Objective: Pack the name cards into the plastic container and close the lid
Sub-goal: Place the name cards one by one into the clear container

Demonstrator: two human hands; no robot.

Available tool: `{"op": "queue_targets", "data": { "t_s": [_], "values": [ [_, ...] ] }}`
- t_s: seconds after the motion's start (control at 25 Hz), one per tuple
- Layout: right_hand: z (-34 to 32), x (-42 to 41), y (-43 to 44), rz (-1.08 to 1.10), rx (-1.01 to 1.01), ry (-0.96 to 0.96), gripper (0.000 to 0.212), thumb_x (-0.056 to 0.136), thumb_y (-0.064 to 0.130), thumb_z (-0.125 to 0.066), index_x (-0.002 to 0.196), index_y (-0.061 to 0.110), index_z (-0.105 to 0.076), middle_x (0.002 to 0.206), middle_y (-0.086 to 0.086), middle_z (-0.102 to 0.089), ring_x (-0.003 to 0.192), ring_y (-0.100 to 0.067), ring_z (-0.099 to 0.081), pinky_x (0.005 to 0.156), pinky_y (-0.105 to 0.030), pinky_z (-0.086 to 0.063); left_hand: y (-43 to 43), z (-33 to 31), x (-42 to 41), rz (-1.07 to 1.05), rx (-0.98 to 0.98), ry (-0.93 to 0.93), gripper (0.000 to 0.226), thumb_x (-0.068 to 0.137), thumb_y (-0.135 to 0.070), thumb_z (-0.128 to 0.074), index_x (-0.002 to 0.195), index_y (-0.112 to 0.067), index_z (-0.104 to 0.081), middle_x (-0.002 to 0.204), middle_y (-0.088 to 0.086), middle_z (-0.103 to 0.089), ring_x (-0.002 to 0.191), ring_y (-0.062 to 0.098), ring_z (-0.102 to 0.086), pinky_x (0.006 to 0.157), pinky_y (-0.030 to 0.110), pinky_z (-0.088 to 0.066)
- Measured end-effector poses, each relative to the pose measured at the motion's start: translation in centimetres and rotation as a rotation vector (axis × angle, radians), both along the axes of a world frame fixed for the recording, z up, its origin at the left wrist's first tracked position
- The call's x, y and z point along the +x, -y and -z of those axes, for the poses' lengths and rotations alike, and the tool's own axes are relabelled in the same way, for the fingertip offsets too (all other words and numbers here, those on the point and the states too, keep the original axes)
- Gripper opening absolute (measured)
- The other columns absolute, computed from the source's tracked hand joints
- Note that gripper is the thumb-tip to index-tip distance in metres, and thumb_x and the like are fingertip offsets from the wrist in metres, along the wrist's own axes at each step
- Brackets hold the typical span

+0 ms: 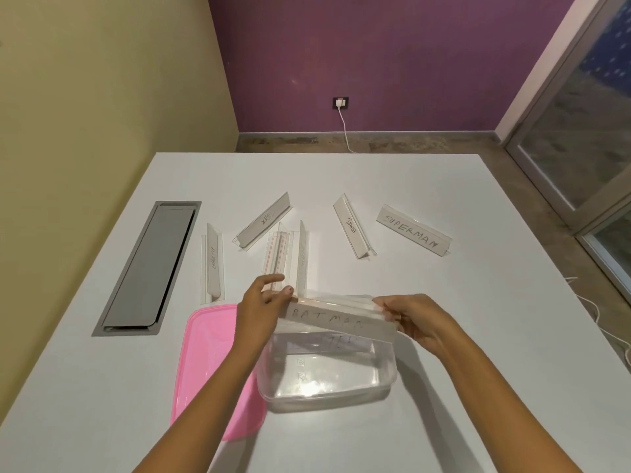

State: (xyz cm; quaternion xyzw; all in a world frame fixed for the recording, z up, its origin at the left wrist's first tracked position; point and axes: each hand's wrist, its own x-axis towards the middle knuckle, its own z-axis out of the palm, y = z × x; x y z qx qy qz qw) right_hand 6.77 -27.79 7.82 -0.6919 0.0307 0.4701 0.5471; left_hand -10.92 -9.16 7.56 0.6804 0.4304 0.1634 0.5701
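Observation:
A name card reading BATMAN (336,319) hangs over the far rim of the clear plastic container (375,387). My left hand (263,308) grips its left end and my right hand (415,324) grips its right end. Another card lies inside the container under it, its writing blurred. The pink lid (205,363) lies flat to the container's left, partly under my left forearm. Several more name cards lie on the white table beyond: SUPERMAN (415,231), PANDA (353,227), TIGER (264,221), one at the left (213,264), two in the middle (290,254).
A grey cable hatch (150,268) is set into the white table (478,336) at the left. A white cable (594,312) lies on the floor past the table's right edge. A yellow wall stands close on the left, a purple wall at the back.

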Motion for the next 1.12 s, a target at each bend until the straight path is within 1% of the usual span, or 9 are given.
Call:
{"op": "queue_targets", "data": {
  "t_s": [0.16,0.24,0.36,0.48,0.6,0.72,0.88,1.04,1.12],
  "values": [
    [1.0,-1.7,-0.3,-0.144,-0.088,0.456,0.020,0.079,0.027,-0.075,0.097,0.018,-0.072,0.098,0.003,-0.070,0.083,-0.012,-0.063,0.078,-0.024,-0.049,1.3,2.0,-1.7,-0.179,-0.064,-0.023,0.004,0.087,-0.031,-0.062,0.086,-0.031,-0.066,0.083,-0.006,-0.075,0.089,0.013,-0.068,0.070,0.023,-0.047],
    [1.6,-2.4,-0.5,-0.261,-0.155,0.612,0.025,0.071,0.017,-0.081,0.094,0.021,-0.072,0.096,0.006,-0.068,0.080,-0.007,-0.061,0.070,-0.015,-0.045,1.8,2.6,-2.1,-0.189,-0.049,-0.035,0.005,0.087,-0.028,-0.062,0.086,-0.029,-0.067,0.088,-0.005,-0.074,0.090,0.011,-0.066,0.071,0.019,-0.046],
    [2.9,-3.2,-1.3,-0.353,-0.226,0.830,0.035,0.069,0.001,-0.077,0.099,0.019,-0.069,0.099,0.000,-0.063,0.081,-0.011,-0.057,0.069,-0.012,-0.042,2.3,3.2,-2.5,-0.093,0.146,-0.112,0.012,0.087,-0.016,-0.063,0.098,-0.019,-0.067,0.090,0.003,-0.072,0.073,0.009,-0.062,0.061,0.010,-0.043],
    [4.1,-3.7,-1.8,-0.410,-0.252,0.933,0.034,0.074,-0.002,-0.072,0.102,0.016,-0.067,0.101,-0.002,-0.059,0.080,-0.012,-0.054,0.075,-0.018,-0.043,2.3,3.6,-2.4,0.083,0.315,-0.252,0.022,0.089,-0.012,-0.060,0.111,-0.011,-0.062,0.089,0.009,-0.073,0.078,0.018,-0.066,0.071,0.027,-0.053],
    [4.9,-3.8,-1.9,-0.491,-0.287,1.028,0.032,0.080,-0.001,-0.066,0.109,0.012,-0.064,0.109,-0.007,-0.061,0.092,-0.017,-0.057,0.082,-0.025,-0.050,2.3,4.1,-1.6,0.190,0.422,-0.430,0.029,0.092,-0.012,-0.055,0.120,-0.010,-0.055,0.089,0.011,-0.070,0.081,0.021,-0.065,0.069,0.029,-0.050],
    [5.1,-3.9,-2.2,-0.572,-0.380,1.116,0.035,0.083,-0.004,-0.057,0.115,0.011,-0.059,0.116,-0.007,-0.059,0.098,-0.021,-0.059,0.083,-0.029,-0.052,2.7,4.4,-0.6,0.218,0.380,-0.517,0.033,0.092,-0.011,-0.049,0.125,-0.009,-0.047,0.098,0.010,-0.059,0.076,0.015,-0.052,0.065,0.024,-0.041],
    [4.9,-5.1,-3.4,-0.743,-0.617,1.193,0.042,0.081,-0.014,-0.048,0.116,0.008,-0.049,0.120,-0.011,-0.052,0.102,-0.026,-0.052,0.066,-0.028,-0.041,3.2,5.1,0.0,0.270,0.275,-0.597,0.036,0.095,-0.008,-0.042,0.131,-0.009,-0.039,0.125,0.020,-0.043,0.087,0.023,-0.051,0.078,0.030,-0.045],
    [5.3,-6.0,-4.3,-0.841,-0.721,1.172,0.043,0.084,-0.009,-0.052,0.123,0.008,-0.045,0.125,-0.013,-0.049,0.108,-0.029,-0.052,0.079,-0.030,-0.044,3.5,6.0,-0.1,0.277,0.357,-0.652,0.043,0.094,-0.002,-0.039,0.136,-0.009,-0.038,0.136,0.025,-0.038,0.107,0.032,-0.054,0.095,0.037,-0.049],
    [5.5,-6.2,-4.4,-0.870,-0.734,1.170,0.037,0.084,-0.008,-0.054,0.116,0.009,-0.049,0.119,-0.013,-0.054,0.101,-0.028,-0.057,0.073,-0.029,-0.040,3.6,6.1,-0.2,0.267,0.360,-0.608,0.035,0.095,-0.006,-0.038,0.129,-0.006,-0.044,0.131,0.025,-0.043,0.107,0.036,-0.054,0.094,0.042,-0.049]
  ]
}}
